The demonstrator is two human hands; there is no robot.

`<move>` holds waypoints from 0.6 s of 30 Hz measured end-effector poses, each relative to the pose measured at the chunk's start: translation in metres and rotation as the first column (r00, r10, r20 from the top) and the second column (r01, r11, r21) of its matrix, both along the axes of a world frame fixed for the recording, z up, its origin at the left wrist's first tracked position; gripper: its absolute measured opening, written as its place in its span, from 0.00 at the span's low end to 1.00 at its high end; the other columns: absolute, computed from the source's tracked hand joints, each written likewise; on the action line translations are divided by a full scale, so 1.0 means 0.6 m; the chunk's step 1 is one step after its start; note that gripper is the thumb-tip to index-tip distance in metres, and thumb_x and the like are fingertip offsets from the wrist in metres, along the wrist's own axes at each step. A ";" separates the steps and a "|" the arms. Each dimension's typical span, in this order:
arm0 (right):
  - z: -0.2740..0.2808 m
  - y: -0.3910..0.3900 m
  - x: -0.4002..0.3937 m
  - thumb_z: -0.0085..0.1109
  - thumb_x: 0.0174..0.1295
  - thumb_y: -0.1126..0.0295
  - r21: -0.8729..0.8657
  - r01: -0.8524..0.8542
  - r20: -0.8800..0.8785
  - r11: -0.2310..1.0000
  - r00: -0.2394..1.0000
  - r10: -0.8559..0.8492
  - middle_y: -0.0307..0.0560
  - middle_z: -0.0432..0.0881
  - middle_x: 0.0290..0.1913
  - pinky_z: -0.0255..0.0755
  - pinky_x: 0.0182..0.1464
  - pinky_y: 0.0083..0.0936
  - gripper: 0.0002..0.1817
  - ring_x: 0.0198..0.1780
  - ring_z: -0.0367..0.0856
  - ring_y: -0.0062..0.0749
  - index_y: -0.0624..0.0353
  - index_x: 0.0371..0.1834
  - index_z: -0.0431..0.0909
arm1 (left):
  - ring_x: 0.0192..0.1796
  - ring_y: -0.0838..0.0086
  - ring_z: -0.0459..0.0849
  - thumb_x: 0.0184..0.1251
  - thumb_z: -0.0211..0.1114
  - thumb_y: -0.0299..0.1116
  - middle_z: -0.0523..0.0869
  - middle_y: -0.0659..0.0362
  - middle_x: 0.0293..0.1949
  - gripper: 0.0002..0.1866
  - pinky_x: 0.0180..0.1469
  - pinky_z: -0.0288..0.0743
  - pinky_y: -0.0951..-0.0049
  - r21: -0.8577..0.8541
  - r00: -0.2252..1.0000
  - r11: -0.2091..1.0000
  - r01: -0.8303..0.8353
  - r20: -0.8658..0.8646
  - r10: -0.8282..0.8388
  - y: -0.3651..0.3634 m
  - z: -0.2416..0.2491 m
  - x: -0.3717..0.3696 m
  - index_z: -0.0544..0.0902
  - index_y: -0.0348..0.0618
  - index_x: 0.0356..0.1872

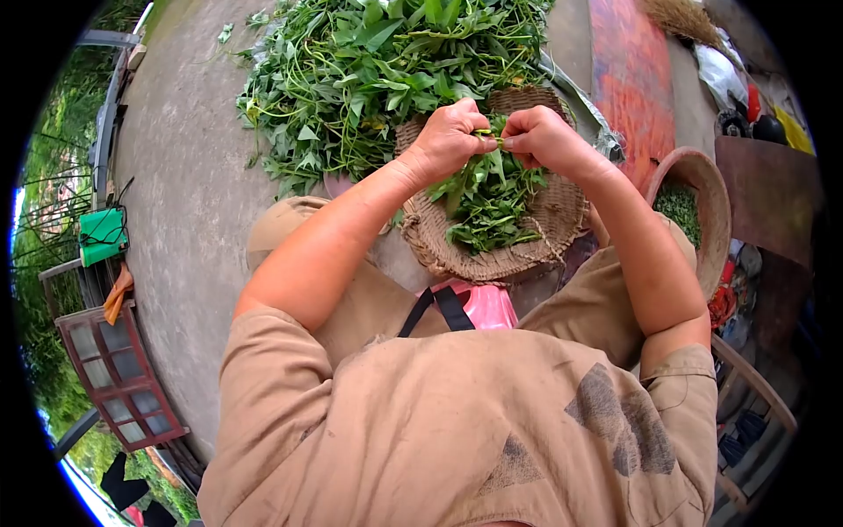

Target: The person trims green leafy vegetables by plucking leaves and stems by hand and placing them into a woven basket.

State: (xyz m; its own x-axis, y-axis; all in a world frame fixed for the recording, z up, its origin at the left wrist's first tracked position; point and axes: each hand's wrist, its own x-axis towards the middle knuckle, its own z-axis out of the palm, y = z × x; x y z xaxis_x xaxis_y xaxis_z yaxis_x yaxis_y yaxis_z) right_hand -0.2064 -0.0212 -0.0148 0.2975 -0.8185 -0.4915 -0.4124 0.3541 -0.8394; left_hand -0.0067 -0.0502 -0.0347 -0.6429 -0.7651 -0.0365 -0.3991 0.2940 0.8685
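Observation:
Above a woven basket point(553, 211), my left hand point(450, 136) and my right hand point(540, 136) are close together, with fingers pinched on a green stem point(488, 139) between them. Leaves hang down from the stem. Inside the basket lie picked green leaves point(496, 206). A large heap of leafy green vines point(351, 79) spreads over the ground beyond my left hand and the basket.
A round bowl-like container point(716, 202) with small green bits stands at the right. A reddish board point(628, 79) lies behind it. Something pink point(483, 306) is between my knees. At the left are a red-framed window panel point(123, 378) and a green box point(103, 235).

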 end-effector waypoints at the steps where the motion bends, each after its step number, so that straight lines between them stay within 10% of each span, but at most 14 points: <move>1: 0.003 0.003 0.002 0.59 0.61 0.74 -0.037 -0.027 -0.045 0.999 0.999 0.025 0.36 0.73 0.19 0.65 0.21 0.21 0.05 0.18 0.70 0.19 0.65 0.30 0.77 | 0.33 0.73 0.73 0.57 0.71 0.33 0.74 0.59 0.30 0.11 0.39 0.67 0.73 0.053 1.000 0.999 -0.011 -0.020 0.012 0.001 -0.006 -0.001 0.81 0.34 0.31; 3: 0.000 0.004 0.006 0.60 0.60 0.74 -0.075 -0.070 -0.114 0.995 0.992 0.061 0.37 0.72 0.18 0.65 0.20 0.22 0.06 0.18 0.69 0.19 0.65 0.29 0.77 | 0.31 0.71 0.74 0.57 0.70 0.31 0.75 0.57 0.27 0.10 0.37 0.69 0.72 0.186 0.993 0.983 -0.012 -0.110 0.033 0.006 -0.011 -0.005 0.81 0.35 0.31; 11: -0.021 0.027 0.019 0.64 0.57 0.71 -0.225 -0.184 -0.245 0.957 0.961 0.127 0.40 0.75 0.18 0.66 0.20 0.26 0.10 0.17 0.71 0.21 0.67 0.27 0.77 | 0.27 0.54 0.78 0.51 0.68 0.31 0.78 0.50 0.23 0.09 0.30 0.72 0.63 -0.288 0.993 0.951 0.109 0.073 -0.092 0.024 -0.025 -0.012 0.78 0.36 0.25; 14: -0.020 0.031 0.024 0.67 0.50 0.69 -0.315 -0.171 -0.191 0.933 0.975 0.114 0.60 0.80 0.26 0.71 0.32 0.36 0.11 0.25 0.78 0.44 0.67 0.30 0.81 | 0.24 0.57 0.77 0.51 0.66 0.32 0.77 0.50 0.22 0.09 0.29 0.72 0.63 -0.349 1.000 0.937 0.019 0.029 -0.010 0.032 -0.025 -0.015 0.78 0.36 0.24; 18: 0.014 0.015 0.011 0.63 0.52 0.75 -0.165 -0.134 0.005 0.977 0.991 0.137 0.44 0.78 0.19 0.68 0.26 0.26 0.04 0.22 0.74 0.23 0.65 0.28 0.80 | 0.20 0.74 0.75 0.51 0.63 0.29 0.80 0.57 0.20 0.06 0.26 0.70 0.74 -0.264 0.978 0.949 -0.175 -0.161 0.136 -0.020 -0.039 0.022 0.80 0.38 0.21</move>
